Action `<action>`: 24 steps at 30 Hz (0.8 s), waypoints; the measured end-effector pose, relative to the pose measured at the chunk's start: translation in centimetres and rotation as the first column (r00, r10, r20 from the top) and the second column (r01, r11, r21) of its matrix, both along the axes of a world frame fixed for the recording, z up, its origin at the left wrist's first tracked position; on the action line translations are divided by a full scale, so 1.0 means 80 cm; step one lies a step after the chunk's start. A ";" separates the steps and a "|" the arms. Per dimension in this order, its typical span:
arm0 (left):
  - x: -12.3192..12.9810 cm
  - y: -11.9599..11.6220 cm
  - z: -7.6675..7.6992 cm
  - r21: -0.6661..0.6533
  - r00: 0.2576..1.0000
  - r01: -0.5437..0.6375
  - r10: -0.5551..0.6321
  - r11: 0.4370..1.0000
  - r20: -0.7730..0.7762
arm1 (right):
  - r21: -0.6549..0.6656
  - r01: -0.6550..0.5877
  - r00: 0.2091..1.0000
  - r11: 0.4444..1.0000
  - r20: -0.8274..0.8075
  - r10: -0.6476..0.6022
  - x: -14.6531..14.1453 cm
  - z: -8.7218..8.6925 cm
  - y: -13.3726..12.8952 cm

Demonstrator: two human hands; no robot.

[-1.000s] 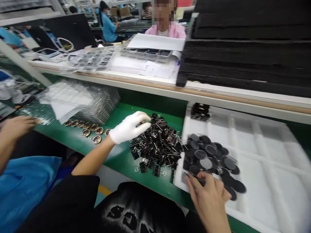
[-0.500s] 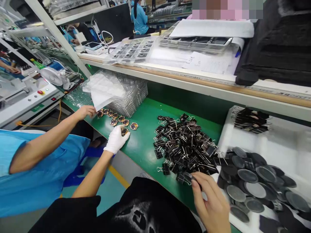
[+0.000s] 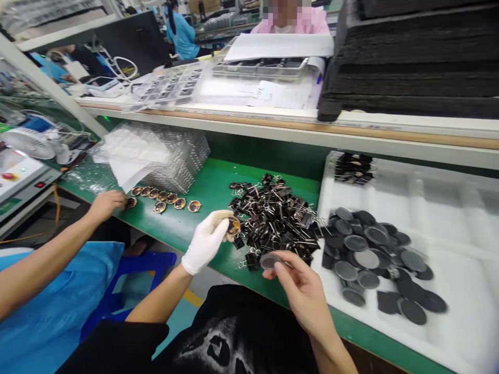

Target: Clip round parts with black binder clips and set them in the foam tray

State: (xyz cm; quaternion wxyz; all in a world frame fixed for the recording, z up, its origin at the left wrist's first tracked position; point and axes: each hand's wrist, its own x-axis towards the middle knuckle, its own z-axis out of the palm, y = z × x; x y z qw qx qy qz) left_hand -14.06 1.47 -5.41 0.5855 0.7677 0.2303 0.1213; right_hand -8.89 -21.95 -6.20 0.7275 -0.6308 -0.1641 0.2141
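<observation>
Round copper-rimmed part point(image 3: 234, 225) held up beside the left edge of a heap of black binder clips point(image 3: 276, 218), pinched between the thumb and fingers of the person's white-gloved left hand point(image 3: 206, 241). The bare right hand point(image 3: 302, 280) pinches 1 dark grey disc point(image 3: 270, 261) by its edge, at the front of the heap. Clip wires jut out every way, so a low sweep could snag or scratch the part; the disc, gripped only at its rim, could slip and drop among the clips. Similar round parts point(image 3: 161, 196) lie in a rough row on the green bench point(image 3: 220, 176), where a co-worker's bare hand point(image 3: 109, 205) at the left end could be bumped. Rightward, a white tray point(image 3: 463, 259) holds loose discs point(image 3: 366, 258). A shelf point(image 3: 273, 125) overhangs the bench's back, limiting lifting there.
</observation>
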 end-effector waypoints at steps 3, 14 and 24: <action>0.024 -0.043 0.020 0.026 0.994 0.103 -0.104 0.994 0.033 | 0.089 0.033 0.999 0.995 -0.031 -0.031 0.007 0.020 0.011; 0.037 -0.098 0.021 0.185 0.884 0.440 -0.460 0.879 0.084 | -0.018 0.369 0.916 0.929 0.173 -0.361 0.018 -0.004 -0.005; 0.029 -0.059 0.022 0.332 0.769 0.606 -0.639 0.723 -0.010 | -0.038 0.112 0.988 0.993 0.108 -0.108 0.012 0.004 -0.047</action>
